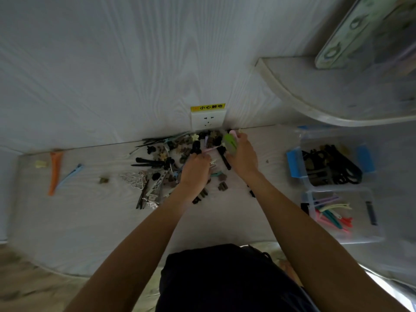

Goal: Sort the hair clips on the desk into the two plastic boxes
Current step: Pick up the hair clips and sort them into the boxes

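Note:
A pile of hair clips point(162, 161), mostly black and brown with some pale ones, lies on the white desk point(94, 221) against the wall. My left hand point(195, 172) is down in the pile with its fingers curled around a black clip point(196, 147). My right hand point(243, 156) grips a green clip point(230, 143) and a pink one at the back of the pile. At the right stand two clear plastic boxes: the far box point(295, 163) with blue latches holds dark clips, the near box point(373, 230) holds coloured clips.
An orange clip point(54, 172), a light blue clip point(71, 174) and a small pale clip point(41, 163) lie apart at the desk's left. A wall socket point(208, 120) with a yellow label sits behind the pile. A curved shelf point(315, 95) overhangs the right side.

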Demonstrator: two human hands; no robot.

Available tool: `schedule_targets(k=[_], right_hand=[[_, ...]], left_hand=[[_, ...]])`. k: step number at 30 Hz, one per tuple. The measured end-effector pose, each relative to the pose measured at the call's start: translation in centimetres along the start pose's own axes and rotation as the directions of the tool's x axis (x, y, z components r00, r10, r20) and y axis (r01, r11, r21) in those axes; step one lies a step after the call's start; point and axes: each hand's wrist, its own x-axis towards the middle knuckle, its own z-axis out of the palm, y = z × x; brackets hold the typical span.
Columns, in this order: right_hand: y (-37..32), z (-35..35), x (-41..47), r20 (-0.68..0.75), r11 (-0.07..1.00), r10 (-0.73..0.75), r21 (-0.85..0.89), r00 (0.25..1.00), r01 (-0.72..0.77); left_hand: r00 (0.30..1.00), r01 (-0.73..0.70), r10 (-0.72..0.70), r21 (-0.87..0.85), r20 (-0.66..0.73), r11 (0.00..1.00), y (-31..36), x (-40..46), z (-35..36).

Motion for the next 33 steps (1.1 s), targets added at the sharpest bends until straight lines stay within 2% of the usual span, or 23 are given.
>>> schedule_targets(k=[5, 8, 10, 13, 16, 19, 22, 29, 33], right_hand=[[0.4, -0.2, 0.0, 0.005, 0.987, 0.047, -0.152, 0.999, -0.046], [0.8, -1.0, -0.9, 0.002, 0.993, 0.054, -0.109, 0.999, -0.053], [1.1, -1.5, -1.6, 0.000, 0.995, 0.049, -0.086, 0.999, -0.049], [0.7, -1.0, -2.4, 0.026, 0.987, -0.013, -0.161, 1.000, 0.017], [-0.1, 0.4, -2.2, 0.073, 0.960, -0.083, -0.263, 0.994, 0.099], [-0.4, 1.3, -2.1, 0.106, 0.917, -0.115, -0.371, 0.988, 0.147], [-0.1, 1.6, -2.4, 0.088, 0.928, -0.089, -0.355, 0.992, 0.114], [1.5, 0.1, -3.4, 0.031, 0.967, 0.031, -0.252, 0.999, -0.022], [2.3, -0.4, -3.6, 0.039, 0.958, 0.040, -0.287, 0.998, -0.027]], left_hand=[[0.995, -0.015, 0.010, -0.049, -0.101, 0.999, -1.0, -0.6, -1.0], [0.984, -0.025, 0.014, -0.064, -0.175, 0.998, -0.8, 0.5, -1.6], [0.989, -0.002, -0.003, -0.038, -0.146, 0.999, -0.6, 1.5, -1.8], [0.994, 0.087, -0.084, 0.046, -0.067, 0.995, -0.4, 2.5, -2.0], [0.987, 0.152, -0.146, 0.088, -0.070, 0.984, -0.1, 3.0, -2.6], [0.987, 0.151, -0.144, 0.096, -0.072, 0.984, -0.2, 2.6, -3.1], [0.984, 0.160, -0.154, 0.059, -0.089, 0.985, -0.7, 1.5, -2.9], [0.999, 0.038, -0.030, 0.226, -0.040, 0.973, -1.0, 0.1, -1.8], [0.996, -0.046, 0.062, 0.239, -0.059, 0.970, -1.4, -0.2, -1.7]])
